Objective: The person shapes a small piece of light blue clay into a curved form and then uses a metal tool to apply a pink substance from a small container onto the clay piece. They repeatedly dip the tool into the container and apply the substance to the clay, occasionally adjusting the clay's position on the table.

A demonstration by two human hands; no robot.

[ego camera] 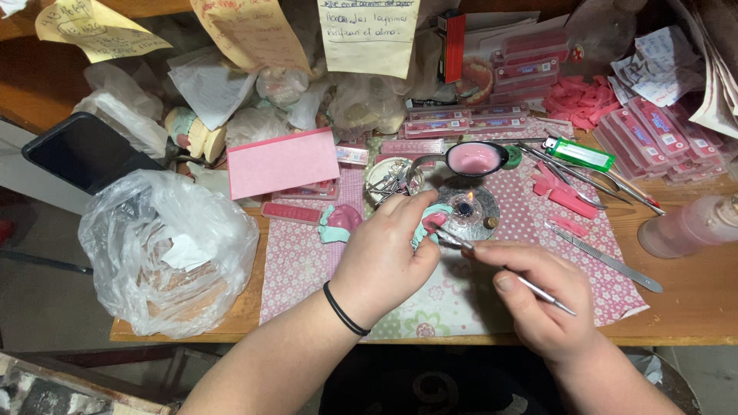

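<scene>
Workbench: a wooden table (pixel 692 300), crowded, with a pink patterned mat (pixel 307 261) spread under your hands and paper notes hanging along the back.

Your left hand (pixel 384 257): wrist banded in black, fingers closed around a teal dental cast (pixel 430 223) with pink wax on it, held just beside a small lit burner (pixel 467 209).

Your right hand (pixel 538 296): pinched on a thin metal instrument (pixel 507 273), pen-fashion, its tip meeting the pink wax on the cast. The two hands sit close together, joined only through the tool.

A second teal cast with pink wax (pixel 338 221) lies on the mat, just left of your left hand.

Behind the burner: a dark ladle of melted pink wax (pixel 473 159); a green lighter (pixel 578 154) to its right.

Right of the burner: loose pink wax strips (pixel 565 196) and spare metal tools (pixel 607 261).

Far right: a stoppered bottle (pixel 692 224) on its side; stacked pink boxes (pixel 653 131) behind it.

Left: a crumpled clear plastic bag (pixel 165 253), a pink card (pixel 280 163), a dark phone (pixel 84 151).
</scene>
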